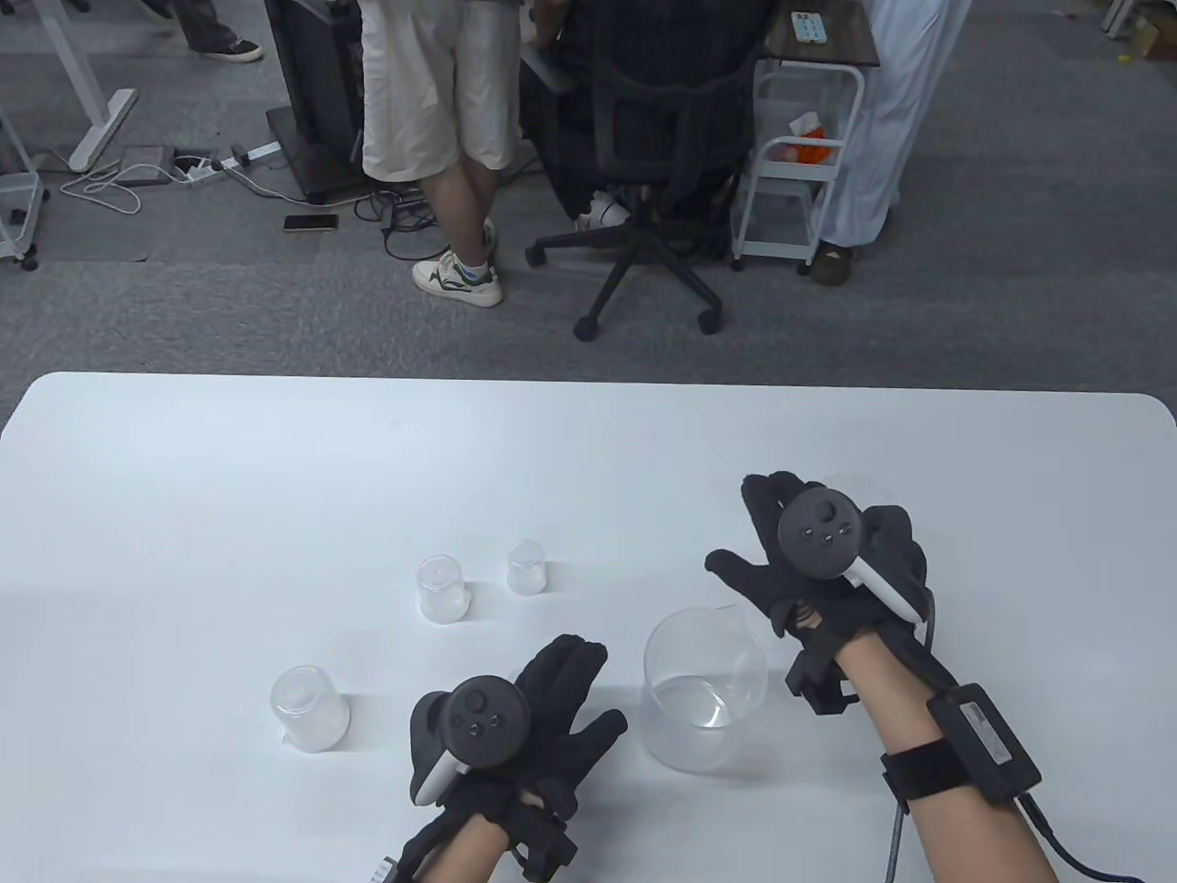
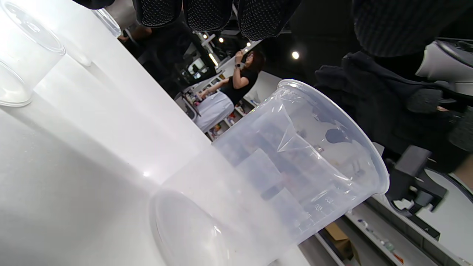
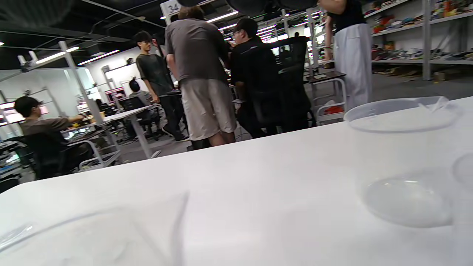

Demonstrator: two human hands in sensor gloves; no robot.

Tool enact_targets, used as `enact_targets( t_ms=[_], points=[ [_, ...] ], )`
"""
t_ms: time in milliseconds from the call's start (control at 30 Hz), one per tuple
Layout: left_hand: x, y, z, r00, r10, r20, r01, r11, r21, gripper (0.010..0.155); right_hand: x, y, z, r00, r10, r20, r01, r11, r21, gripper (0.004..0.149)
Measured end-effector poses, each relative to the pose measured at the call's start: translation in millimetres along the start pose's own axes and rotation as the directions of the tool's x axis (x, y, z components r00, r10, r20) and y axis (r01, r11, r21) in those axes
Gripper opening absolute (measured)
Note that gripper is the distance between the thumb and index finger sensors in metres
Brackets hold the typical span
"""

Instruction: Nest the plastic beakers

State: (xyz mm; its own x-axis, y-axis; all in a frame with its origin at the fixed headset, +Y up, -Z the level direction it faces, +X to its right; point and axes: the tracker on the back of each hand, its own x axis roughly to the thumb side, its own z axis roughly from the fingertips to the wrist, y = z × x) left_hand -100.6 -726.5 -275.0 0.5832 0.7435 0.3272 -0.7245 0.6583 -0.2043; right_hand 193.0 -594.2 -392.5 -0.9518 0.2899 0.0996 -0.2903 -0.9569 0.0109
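The large beaker (image 1: 706,690) stands upright on the white table (image 1: 184,460), mouth up, its long axis vertical, and it sits in the gap between the two gloved hands. The left hand (image 1: 515,727) lies just to its left, fingers spread and pointing up and toward it, palm down and holding nothing. The right hand (image 1: 818,561) is just beyond and to the right of the rim, fingers splayed apart, also holding nothing; from the table view I cannot tell whether its thumb brushes the rim or merely hovers by it. The beaker's pour spout points away toward the far right, up under the right hand, as the notch on the rim shows in the left wrist view (image 2: 281,136). Three smaller beakers wait to the left, well apart from the big one. The medium beaker (image 1: 310,708) stands near the front, left of the left hand; it looks turned mouth-down, though the clear plastic makes that hard to be sure of. Two small beakers (image 1: 439,589) and (image 1: 528,567) stand side by side farther back, apart from each other, axes vertical. I judge nothing is nested yet. The left hand is plainly the nearer one to all three smaller beakers, so it would seem the natural one to fetch the medium one while the right steadies the large one.
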Motion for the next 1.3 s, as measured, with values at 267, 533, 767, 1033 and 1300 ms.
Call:
enact_targets(
  t_ms=[267,533,767,1033,1300],
  points=[
    [0,-1,0,1.0,-0.004,-0.006,0.004,1.0,-0.005,0.079,-32,-8,-49,0.971,0.02,-0.237,-0.018,1.0,0.013,0.09],
    [0,0,0,1.0,-0.009,-0.004,0.009,1.0,-0.003,0.079,-77,6,-82,0.902,0.028,-0.431,0.002,0.998,0.07,0.091],
    [2,-1,0,1.0,-0.016,0.006,0.016,1.0,-0.005,0.079,-110,44,-96,0.848,0.074,-0.525,0.031,0.982,0.188,0.092],
    [2,-2,0,1.0,-0.022,0.013,0.022,1.0,-0.003,0.079,-122,66,-102,0.814,0.125,-0.567,0.043,0.961,0.273,0.096],
    [2,-2,1,1.0,-0.024,0.011,0.024,1.0,0.001,0.079,-119,65,-106,0.823,0.143,-0.55,0.001,0.967,0.253,0.091]
  ],
)
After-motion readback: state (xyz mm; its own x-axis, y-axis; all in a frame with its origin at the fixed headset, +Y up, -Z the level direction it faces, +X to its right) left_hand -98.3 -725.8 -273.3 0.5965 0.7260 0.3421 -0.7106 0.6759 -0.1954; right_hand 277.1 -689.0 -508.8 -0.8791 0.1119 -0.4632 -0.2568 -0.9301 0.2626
